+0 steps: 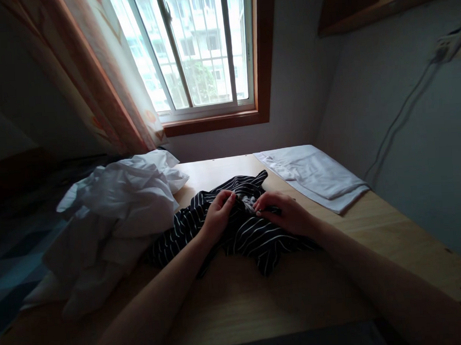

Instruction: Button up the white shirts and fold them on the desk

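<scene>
A crumpled black garment with white stripes (253, 233) lies bunched on the wooden table in front of me. My left hand (219, 210) is closed in a pinch on its dark cloth at the upper middle. Across a small gap, my right hand (281, 210) pinches the same garment, thumb and fingertips together. Between the two hands shows a small patch of whitish-grey material (249, 203); whether it is lining or a separate piece, I cannot tell. The kind of garment cannot be made out from its folds.
A heap of crumpled white cloth (127, 193) hangs over the table's left side. On the far right lies a flat, folded white cloth (315, 173). The pale wooden table (376, 237) meets the wall below a window (205, 55). A cable (393, 120) runs down the right wall.
</scene>
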Demonstrator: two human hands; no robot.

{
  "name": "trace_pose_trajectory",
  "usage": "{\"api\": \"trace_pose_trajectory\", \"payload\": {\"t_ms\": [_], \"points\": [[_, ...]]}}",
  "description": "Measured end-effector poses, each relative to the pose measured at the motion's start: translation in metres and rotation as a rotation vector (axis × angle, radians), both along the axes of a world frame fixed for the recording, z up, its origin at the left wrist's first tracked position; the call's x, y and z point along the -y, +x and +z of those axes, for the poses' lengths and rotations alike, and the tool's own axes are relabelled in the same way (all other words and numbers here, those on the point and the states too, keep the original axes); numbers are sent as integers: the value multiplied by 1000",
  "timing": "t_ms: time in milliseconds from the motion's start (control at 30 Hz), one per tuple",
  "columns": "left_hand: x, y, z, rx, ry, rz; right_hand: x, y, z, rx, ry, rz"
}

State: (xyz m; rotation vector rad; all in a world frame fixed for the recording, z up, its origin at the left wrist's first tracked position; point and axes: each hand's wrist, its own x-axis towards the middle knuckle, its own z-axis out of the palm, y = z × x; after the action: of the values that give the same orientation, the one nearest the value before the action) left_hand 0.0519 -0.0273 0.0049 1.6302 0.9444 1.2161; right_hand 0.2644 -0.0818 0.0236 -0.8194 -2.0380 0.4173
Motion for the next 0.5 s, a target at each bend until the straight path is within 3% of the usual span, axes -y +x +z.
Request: {"api": "trace_pose_trajectory", "payload": {"t_ms": [167, 367, 500], "points": [[-7, -9, 7, 48, 79, 147, 4, 6, 3, 147, 4, -50], [-10, -17, 18, 236, 34, 153, -1, 17, 4, 453, 64, -40], [-10, -21, 25, 179, 84, 269, -11, 35, 7, 399, 96, -142]]}}
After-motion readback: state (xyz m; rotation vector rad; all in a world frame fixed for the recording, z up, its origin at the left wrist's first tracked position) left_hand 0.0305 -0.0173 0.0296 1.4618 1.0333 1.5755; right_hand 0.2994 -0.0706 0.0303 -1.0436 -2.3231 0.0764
